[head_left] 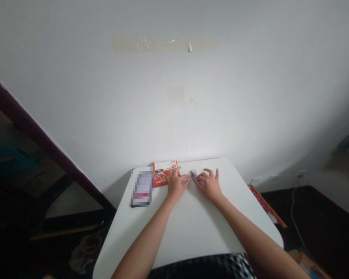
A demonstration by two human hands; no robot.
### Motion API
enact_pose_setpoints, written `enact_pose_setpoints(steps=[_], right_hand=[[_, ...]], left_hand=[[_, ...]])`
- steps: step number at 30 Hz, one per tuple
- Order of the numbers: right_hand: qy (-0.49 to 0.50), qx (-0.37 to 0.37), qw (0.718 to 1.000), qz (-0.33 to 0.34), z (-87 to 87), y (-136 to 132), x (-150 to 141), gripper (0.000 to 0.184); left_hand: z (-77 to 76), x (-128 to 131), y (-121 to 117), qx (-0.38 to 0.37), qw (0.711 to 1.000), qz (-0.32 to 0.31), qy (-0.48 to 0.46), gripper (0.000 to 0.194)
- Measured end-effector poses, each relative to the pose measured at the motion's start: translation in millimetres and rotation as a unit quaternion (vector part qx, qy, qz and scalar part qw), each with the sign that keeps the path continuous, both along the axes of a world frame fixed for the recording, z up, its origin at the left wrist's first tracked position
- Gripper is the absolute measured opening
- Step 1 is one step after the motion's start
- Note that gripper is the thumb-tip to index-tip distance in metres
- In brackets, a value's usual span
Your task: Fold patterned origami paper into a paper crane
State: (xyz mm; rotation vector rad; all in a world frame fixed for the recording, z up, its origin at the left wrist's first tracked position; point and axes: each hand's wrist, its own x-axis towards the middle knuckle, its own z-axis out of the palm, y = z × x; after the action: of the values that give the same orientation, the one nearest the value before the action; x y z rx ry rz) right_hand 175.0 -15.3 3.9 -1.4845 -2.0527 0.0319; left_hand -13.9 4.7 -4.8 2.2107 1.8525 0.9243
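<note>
On the white table (197, 232), a small, dark, narrow piece with a mottled pattern (192, 175) lies under the thumb and forefinger of my right hand (209, 186). Its exact kind is too small to make out. The other fingers of that hand are raised and spread. Just left of the piece is my left hand (177, 186), fingers apart, its thumb and forefinger pointing towards the piece. Nothing shows in its grasp. Behind its fingers lies a red and white printed box (160, 179), partly covered by the hand; whether they touch I cannot tell.
A phone-like slab with a pixelated surface (142, 189) lies at the table's left side. The white wall (209, 128) meets the back edge. Beyond the right edge are a red patterned item (263, 203) and a pale cable (293, 205). A dark-red frame edge (46, 133) slants at left.
</note>
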Motion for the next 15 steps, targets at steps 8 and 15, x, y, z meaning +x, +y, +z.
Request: enact_pose_setpoints(steps=[8, 15], right_hand=[[0.025, -0.042, 0.997, 0.052, -4.5, 3.1, 3.6, 0.021], [0.05, -0.065, 0.996, 0.047, -10.7, 10.3, 6.7, 0.019]], left_hand=[[0.2, 0.3, -0.2, -0.008, 1.0, -0.009, 0.016, 0.013], [3.2, 1.9, 0.3, -0.038, 0.999, -0.005, 0.016, 0.011]])
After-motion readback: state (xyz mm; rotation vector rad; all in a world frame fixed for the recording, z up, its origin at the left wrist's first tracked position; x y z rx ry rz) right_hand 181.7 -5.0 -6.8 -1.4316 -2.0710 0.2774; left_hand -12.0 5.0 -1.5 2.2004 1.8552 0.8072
